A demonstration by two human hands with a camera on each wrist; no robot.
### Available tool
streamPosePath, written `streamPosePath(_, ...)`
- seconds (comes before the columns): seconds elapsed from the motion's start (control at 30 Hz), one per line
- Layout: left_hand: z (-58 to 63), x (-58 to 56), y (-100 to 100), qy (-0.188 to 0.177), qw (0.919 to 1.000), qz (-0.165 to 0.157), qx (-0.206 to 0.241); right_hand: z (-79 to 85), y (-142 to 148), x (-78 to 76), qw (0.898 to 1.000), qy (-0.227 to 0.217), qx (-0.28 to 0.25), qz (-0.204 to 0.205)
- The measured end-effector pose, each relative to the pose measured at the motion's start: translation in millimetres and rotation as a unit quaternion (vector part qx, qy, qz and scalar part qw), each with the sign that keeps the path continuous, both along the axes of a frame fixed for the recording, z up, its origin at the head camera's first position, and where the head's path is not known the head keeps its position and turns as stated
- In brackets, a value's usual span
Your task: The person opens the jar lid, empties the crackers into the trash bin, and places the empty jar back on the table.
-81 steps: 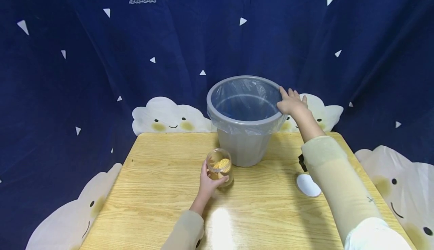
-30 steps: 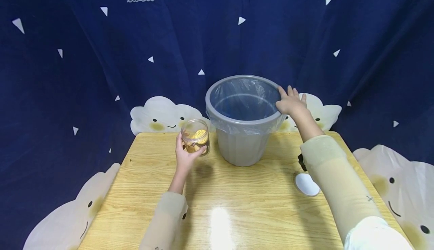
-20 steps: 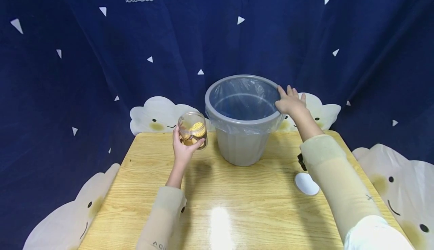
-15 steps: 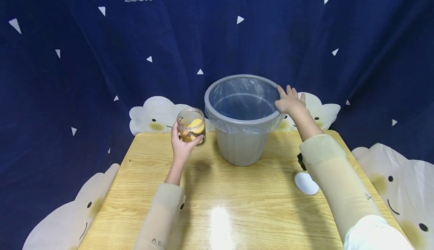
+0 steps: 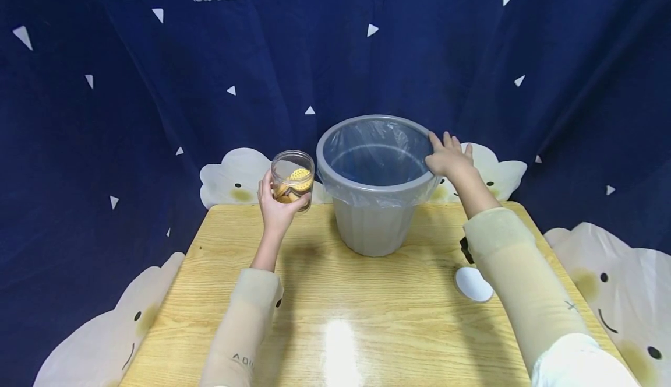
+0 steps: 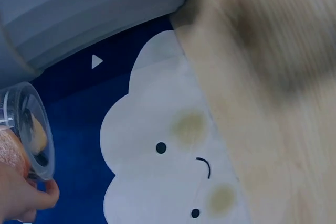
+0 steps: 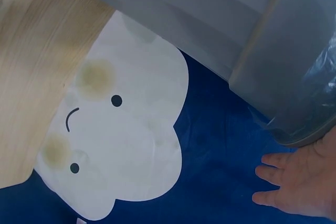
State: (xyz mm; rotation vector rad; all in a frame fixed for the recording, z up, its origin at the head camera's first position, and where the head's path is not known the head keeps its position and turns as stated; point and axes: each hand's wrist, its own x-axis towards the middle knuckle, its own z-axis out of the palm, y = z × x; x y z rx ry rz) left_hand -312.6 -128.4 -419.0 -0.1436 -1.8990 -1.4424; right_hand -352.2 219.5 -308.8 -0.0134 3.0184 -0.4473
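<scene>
My left hand (image 5: 276, 213) grips a clear plastic jar (image 5: 283, 169) round its side, thumb on the right and fingers on the left. Round yellow cookies (image 5: 300, 179) lie in the jar, whose mouth has no lid. The jar is held upright above the table's back edge, just left of a grey trash bin (image 5: 369, 224). In the left wrist view only part of the jar (image 6: 48, 153) shows at the left edge. My right hand (image 5: 451, 161) rests on the bin's right rim, its fingers straight and spread, as the right wrist view also shows.
A clear plastic bag (image 5: 390, 199) lines the bin and folds over its rim. On the wooden table (image 5: 220, 305), a white round disc (image 5: 474, 284) like a lid lies beside the right sleeve. A dark blue curtain (image 5: 262, 55) with white clouds hangs behind the table.
My left hand has lifted the jar from near the table, first leftward away from the bin, then higher and farther back. My right hand has stayed on the bin's rim.
</scene>
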Motion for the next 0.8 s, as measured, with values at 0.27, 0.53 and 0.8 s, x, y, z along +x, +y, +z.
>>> streamPosePath(0.27,12.3,-8.1,1.9,0.005,0.9984,0.047,-0.032,-0.1,1.1,-0.1,1.0,0.0,0.002,0.003)
streamPosePath(0.53,26.4,-13.1,0.2,-0.029,0.9961,0.054,-0.063,0.2,0.5,0.0,1.0,-0.006,0.001,0.007)
streamPosePath(0.8,40.3,-20.2,-0.3,-0.025,0.9923,0.056,-0.107,0.1,1.4,1.3,1.0,-0.002,-0.003,0.005)
